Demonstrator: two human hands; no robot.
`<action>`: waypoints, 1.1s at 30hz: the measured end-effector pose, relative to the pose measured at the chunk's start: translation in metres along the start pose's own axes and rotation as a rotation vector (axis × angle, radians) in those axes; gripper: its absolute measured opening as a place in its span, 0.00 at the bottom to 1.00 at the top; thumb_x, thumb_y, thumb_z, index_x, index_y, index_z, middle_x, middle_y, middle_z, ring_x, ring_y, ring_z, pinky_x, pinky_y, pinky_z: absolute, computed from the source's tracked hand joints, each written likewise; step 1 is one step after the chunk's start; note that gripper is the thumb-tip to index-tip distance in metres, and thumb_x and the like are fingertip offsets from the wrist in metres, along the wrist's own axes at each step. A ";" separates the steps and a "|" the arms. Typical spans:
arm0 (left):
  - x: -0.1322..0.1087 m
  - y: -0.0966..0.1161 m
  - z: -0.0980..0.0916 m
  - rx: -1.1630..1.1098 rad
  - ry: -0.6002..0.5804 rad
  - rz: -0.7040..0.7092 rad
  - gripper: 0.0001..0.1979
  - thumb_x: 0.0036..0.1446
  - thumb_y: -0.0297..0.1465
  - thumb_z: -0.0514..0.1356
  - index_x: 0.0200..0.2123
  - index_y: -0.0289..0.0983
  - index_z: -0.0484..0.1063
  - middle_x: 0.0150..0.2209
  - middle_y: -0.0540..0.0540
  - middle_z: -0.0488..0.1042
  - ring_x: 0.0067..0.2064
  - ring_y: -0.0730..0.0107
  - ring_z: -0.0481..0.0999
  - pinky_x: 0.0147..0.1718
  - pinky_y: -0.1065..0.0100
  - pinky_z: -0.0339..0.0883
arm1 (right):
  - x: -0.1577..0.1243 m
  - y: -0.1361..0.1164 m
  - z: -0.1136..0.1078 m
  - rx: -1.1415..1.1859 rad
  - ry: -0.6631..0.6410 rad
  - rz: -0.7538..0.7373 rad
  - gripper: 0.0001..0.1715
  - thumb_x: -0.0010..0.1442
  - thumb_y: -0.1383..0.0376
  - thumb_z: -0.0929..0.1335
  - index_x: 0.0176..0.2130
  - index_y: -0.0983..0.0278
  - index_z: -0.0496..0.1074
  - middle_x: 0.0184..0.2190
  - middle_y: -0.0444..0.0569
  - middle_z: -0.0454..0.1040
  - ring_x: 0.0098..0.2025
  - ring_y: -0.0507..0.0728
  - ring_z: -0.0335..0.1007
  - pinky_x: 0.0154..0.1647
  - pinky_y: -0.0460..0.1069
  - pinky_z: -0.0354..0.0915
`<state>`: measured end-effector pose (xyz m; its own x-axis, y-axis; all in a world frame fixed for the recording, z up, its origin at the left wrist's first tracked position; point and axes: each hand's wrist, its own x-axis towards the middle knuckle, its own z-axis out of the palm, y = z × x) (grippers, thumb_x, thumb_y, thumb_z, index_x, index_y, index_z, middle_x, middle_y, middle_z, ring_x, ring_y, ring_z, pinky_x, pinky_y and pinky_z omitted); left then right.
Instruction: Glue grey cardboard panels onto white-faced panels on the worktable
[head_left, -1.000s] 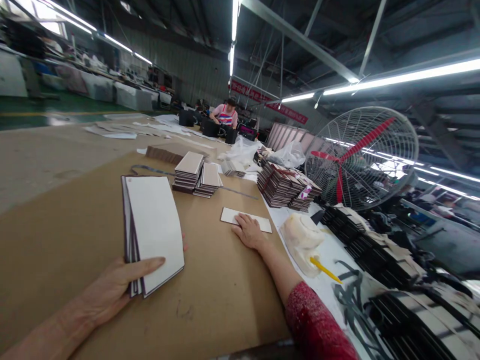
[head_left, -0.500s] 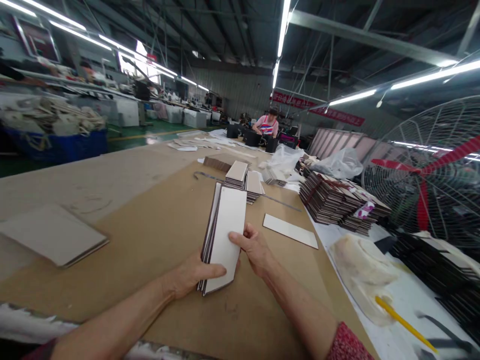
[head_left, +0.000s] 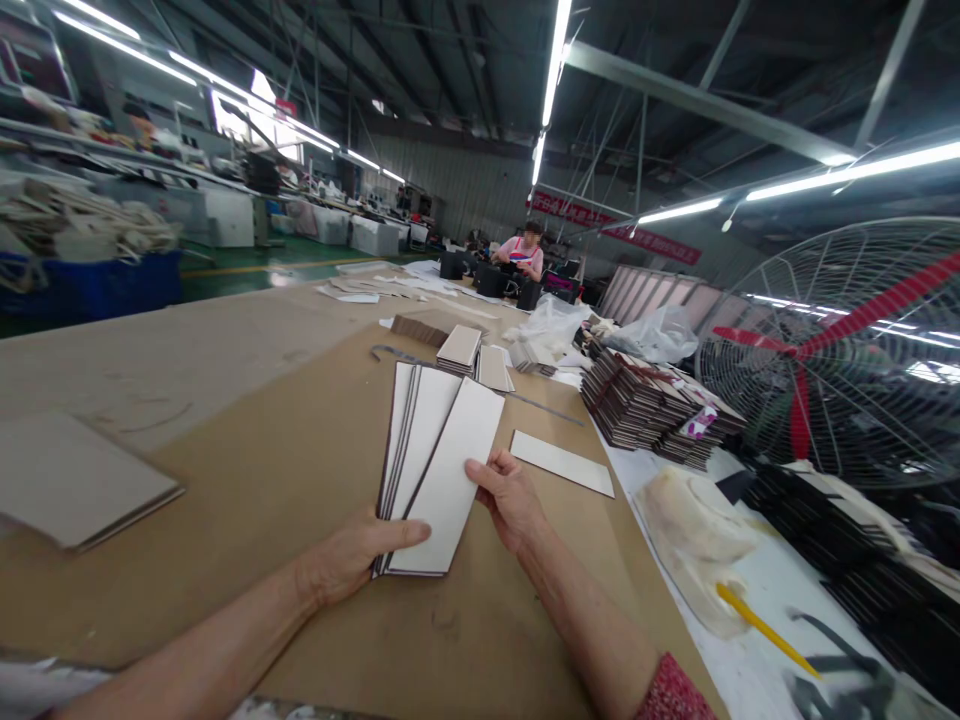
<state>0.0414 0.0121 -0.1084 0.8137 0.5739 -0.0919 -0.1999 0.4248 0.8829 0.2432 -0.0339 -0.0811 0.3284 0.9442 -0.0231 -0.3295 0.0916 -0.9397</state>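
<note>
My left hand grips the lower left of a fanned stack of white rectangular boards with dark edges, its thumb lying across the front. Between the thumb and fingers of my right hand is the right edge of the top white board, which is spread apart from the others at an angle. The stack is held tilted above the brown work surface. One loose white board lies flat to the right of my right hand. Beyond the held boards stand small piles of similar boards.
A large pale board lies at the left. On the right are stacked dark-edged panels, a cream cloth-like bundle, a yellow-handled tool and a big caged fan. A co-worker sits at the far end.
My right hand has drawn the top board rightward, so the stack now fans wider. The view has shifted slightly to the right.
</note>
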 end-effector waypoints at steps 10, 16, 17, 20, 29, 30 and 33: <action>-0.002 -0.001 -0.003 -0.125 0.013 -0.059 0.27 0.45 0.40 0.74 0.47 0.32 0.80 0.44 0.35 0.82 0.44 0.48 0.82 0.47 0.57 0.76 | -0.009 -0.003 0.003 0.078 -0.076 -0.013 0.20 0.46 0.53 0.81 0.32 0.62 0.77 0.33 0.44 0.80 0.34 0.54 0.74 0.41 0.49 0.70; 0.000 -0.004 -0.002 -0.096 0.020 0.006 0.32 0.43 0.34 0.75 0.54 0.34 0.76 0.46 0.38 0.82 0.44 0.50 0.82 0.45 0.58 0.75 | -0.012 0.013 0.018 0.143 -0.033 -0.054 0.20 0.50 0.52 0.78 0.38 0.60 0.78 0.34 0.44 0.81 0.36 0.56 0.75 0.42 0.50 0.71; 0.000 -0.004 -0.001 -0.094 0.048 0.018 0.33 0.42 0.33 0.75 0.55 0.34 0.76 0.46 0.38 0.82 0.44 0.50 0.81 0.46 0.58 0.74 | -0.012 0.016 0.019 0.142 -0.015 -0.052 0.19 0.51 0.53 0.78 0.39 0.60 0.78 0.34 0.44 0.81 0.35 0.56 0.75 0.41 0.50 0.72; 0.003 -0.003 0.002 -0.126 0.078 0.030 0.33 0.44 0.34 0.75 0.55 0.34 0.75 0.47 0.37 0.82 0.47 0.48 0.81 0.50 0.55 0.72 | -0.008 0.022 0.019 0.138 0.056 -0.051 0.18 0.51 0.55 0.78 0.39 0.60 0.78 0.33 0.42 0.81 0.33 0.55 0.74 0.39 0.49 0.71; 0.004 -0.010 0.001 -0.099 0.005 -0.002 0.31 0.49 0.39 0.73 0.55 0.34 0.74 0.46 0.38 0.82 0.45 0.52 0.80 0.48 0.57 0.72 | -0.011 0.034 0.033 0.090 0.138 -0.064 0.16 0.57 0.54 0.74 0.42 0.59 0.75 0.32 0.40 0.79 0.32 0.54 0.72 0.37 0.48 0.69; 0.004 -0.011 0.001 -0.079 0.000 0.003 0.32 0.50 0.40 0.72 0.56 0.34 0.73 0.46 0.38 0.81 0.45 0.52 0.80 0.47 0.57 0.73 | -0.013 0.034 0.034 0.062 0.156 -0.069 0.17 0.58 0.53 0.73 0.43 0.59 0.74 0.32 0.40 0.78 0.32 0.54 0.71 0.36 0.48 0.68; 0.006 -0.013 0.001 0.029 0.022 0.045 0.30 0.53 0.41 0.70 0.56 0.35 0.73 0.47 0.39 0.81 0.47 0.52 0.79 0.48 0.58 0.72 | -0.019 0.037 0.039 -0.036 0.249 -0.109 0.17 0.61 0.52 0.70 0.45 0.59 0.72 0.33 0.40 0.77 0.32 0.54 0.70 0.36 0.48 0.68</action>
<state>0.0491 0.0090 -0.1200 0.7919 0.6075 -0.0615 -0.2200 0.3779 0.8993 0.1905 -0.0358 -0.1025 0.5693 0.8221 0.0004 -0.2495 0.1732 -0.9528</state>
